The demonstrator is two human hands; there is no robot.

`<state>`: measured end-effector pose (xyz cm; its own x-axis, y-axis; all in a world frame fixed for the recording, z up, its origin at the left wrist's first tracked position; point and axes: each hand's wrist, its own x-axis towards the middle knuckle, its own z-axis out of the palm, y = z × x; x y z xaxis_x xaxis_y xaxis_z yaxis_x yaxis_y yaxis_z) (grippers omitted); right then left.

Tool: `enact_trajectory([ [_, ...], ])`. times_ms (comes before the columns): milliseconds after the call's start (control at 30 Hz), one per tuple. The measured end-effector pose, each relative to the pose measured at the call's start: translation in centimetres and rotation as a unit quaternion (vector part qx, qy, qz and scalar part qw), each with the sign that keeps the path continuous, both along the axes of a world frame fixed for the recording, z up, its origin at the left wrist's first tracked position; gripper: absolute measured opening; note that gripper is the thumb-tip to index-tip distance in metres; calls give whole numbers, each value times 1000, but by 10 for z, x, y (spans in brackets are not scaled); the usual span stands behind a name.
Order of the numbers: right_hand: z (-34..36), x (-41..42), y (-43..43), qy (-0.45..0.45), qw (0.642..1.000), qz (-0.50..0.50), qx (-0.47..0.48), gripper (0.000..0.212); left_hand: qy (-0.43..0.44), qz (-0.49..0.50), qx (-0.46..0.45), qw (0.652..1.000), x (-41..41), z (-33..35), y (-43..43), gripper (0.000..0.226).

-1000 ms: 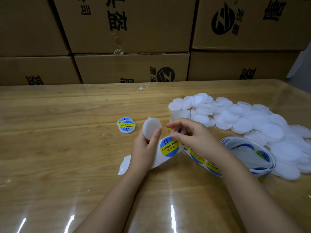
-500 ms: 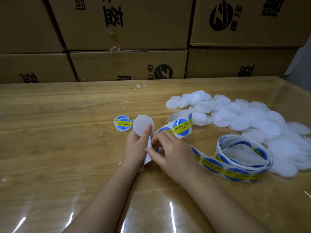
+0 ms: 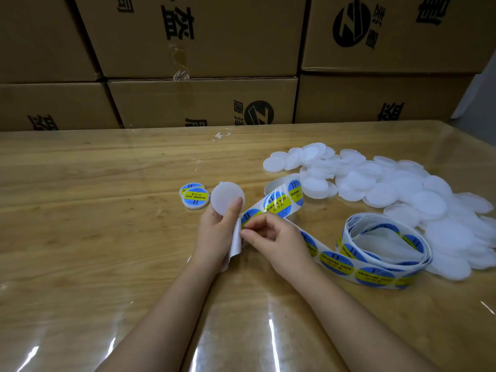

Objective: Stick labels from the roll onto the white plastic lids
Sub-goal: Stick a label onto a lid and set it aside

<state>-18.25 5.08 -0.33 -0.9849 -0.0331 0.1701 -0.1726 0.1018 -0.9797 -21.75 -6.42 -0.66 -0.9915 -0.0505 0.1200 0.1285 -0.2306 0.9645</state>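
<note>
Here, my left hand [image 3: 217,232] grips a blank white lid [image 3: 226,198], thumb across its lower face and fingers behind; I judge it is held tipped toward me so the flat face is ready for a sticker. Just right of that thumb, my right hand [image 3: 271,237] is curled, thumb and forefinger pinching the near edge of a blue and yellow label [image 3: 251,216] on the label strip [image 3: 276,204], apparently to lift it from its backing. The bare backing tail [image 3: 236,242] hangs between my two hands, against my left palm; whether the left fingers also pin it I cannot tell, though that would steady the strip for peeling. From my right fingertips [image 3: 248,233] the strip arches away and up, then loops back under my right wrist to the loose roll [image 3: 383,251], which lies on the table [image 3: 94,210] well to the right, slack enough to feed freely. Beyond the roll and right of my hands spreads the pile of unlabelled lids [image 3: 402,189], within reach of my right hand. Just left of the held lid, two finished lids [image 3: 194,197] overlap, labels up, kept apart from the blanks, so I judge the job is only beginning. Stacked cardboard boxes [image 3: 188,36] stand beyond the table's far edge.
</note>
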Motion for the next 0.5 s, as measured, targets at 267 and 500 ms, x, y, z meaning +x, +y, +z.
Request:
enact_trajectory([
  [267,-1,0,4,-11,997,-21,71,18,7,11,-19,1000,-1,-1,0,10],
  [500,6,-3,16,-49,992,-64,99,14,-24,32,-32,999,-4,-7,-1,14],
])
